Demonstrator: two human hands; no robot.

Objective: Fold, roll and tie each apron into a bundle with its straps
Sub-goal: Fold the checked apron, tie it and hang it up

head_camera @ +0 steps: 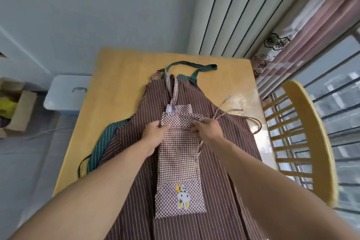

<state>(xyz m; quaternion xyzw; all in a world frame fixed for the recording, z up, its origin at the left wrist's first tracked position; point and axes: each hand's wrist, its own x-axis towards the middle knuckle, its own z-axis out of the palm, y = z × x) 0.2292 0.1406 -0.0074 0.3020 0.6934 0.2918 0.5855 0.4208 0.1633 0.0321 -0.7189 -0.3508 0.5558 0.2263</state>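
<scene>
Two bare forearms reach in from 7 and 5 o'clock toward the middle of the view. Just beyond them, the checked apron (180, 163) lies folded into a narrow strip, its rabbit patch (182, 197) at the 6 o'clock end and its neck strap (174, 91) trailing toward 12 o'clock. The left hand (153, 132) has its grip closed on the strip's left edge, thumb on top, where the upper part is folded over. The right hand (207, 128) pinches the right edge at the same fold, fingers curled round the cloth. Thin tie straps (224, 111) splay out toward 2 o'clock from the right hand. Under the strip spreads a brown striped apron (224, 161), and beneath that a green striped apron (101, 142) peeks out at 9 o'clock, all on the yellow counter (120, 76). A wooden chair (303, 138) stands at 3 o'clock, a pale lidded bin (66, 93) at 10 o'clock.
</scene>
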